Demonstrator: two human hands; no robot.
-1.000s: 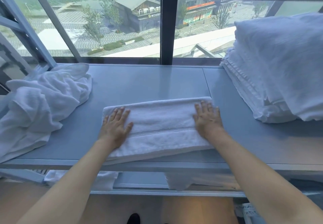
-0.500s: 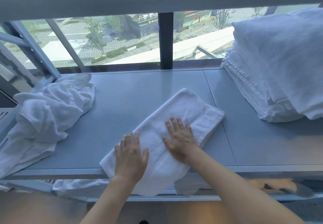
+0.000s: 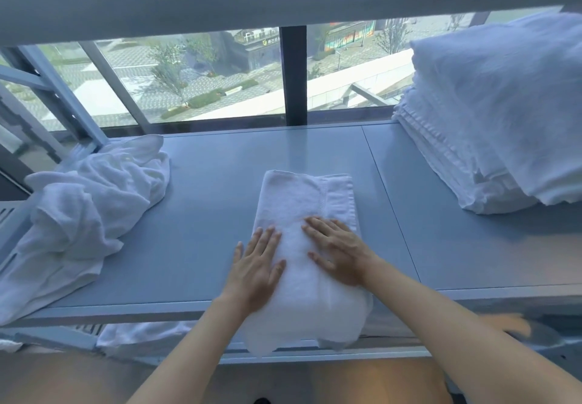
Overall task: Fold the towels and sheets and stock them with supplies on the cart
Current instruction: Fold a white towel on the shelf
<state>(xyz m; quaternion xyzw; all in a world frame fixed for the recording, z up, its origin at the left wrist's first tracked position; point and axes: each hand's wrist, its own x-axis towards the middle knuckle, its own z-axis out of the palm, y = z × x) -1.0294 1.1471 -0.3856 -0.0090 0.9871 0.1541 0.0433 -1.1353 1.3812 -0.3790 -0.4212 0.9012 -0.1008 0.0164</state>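
A grey shelf (image 3: pixel 204 214) runs under the window (image 3: pixel 195 79). A tall stack (image 3: pixel 491 114) of folded white linen sits at 2 o'clock. A messy pile (image 3: pixel 85 214) of white towels lies at 9 o'clock. In the middle lies a folded towel (image 3: pixel 305 195), its near end hanging over the shelf's front edge. The left hand (image 3: pixel 255 273) and right hand (image 3: pixel 338 251) lie flat on it, fingers spread, gripping nothing.

Plain white folded towel (image 3: pixel 307 214), white crumpled towels (image 3: pixel 82 214), white stacked linens (image 3: pixel 491 114), on a grey-blue table (image 3: pixel 204 214)
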